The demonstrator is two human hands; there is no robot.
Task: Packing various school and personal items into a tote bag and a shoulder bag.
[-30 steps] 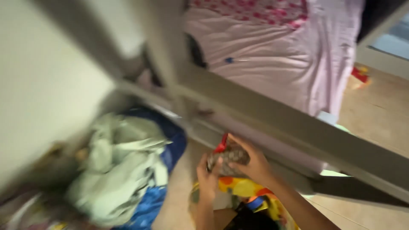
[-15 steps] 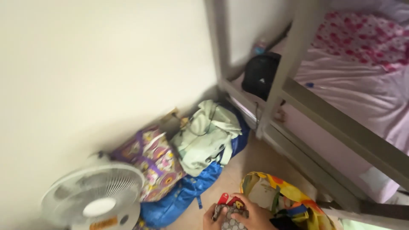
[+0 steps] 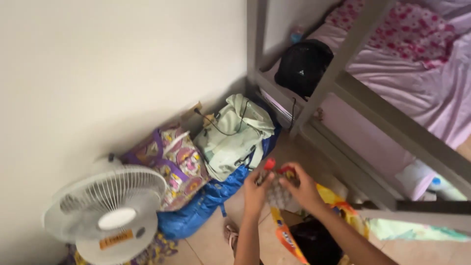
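Note:
Both my hands hold a small brown patterned pouch with red trim in front of me. My left hand grips its left side near a red tab. My right hand wraps its right side. Below my hands a yellow and orange bag stands open on the floor with something black inside.
A white fan stands at the lower left by the wall. A purple flowered bag, a pale green backpack and a blue bag lie along the wall. A grey bed frame with pink bedding and a black bag fills the right.
The view has swung from the bed towards the wall and floor. My hands have lifted the pouch up from the yellow bag.

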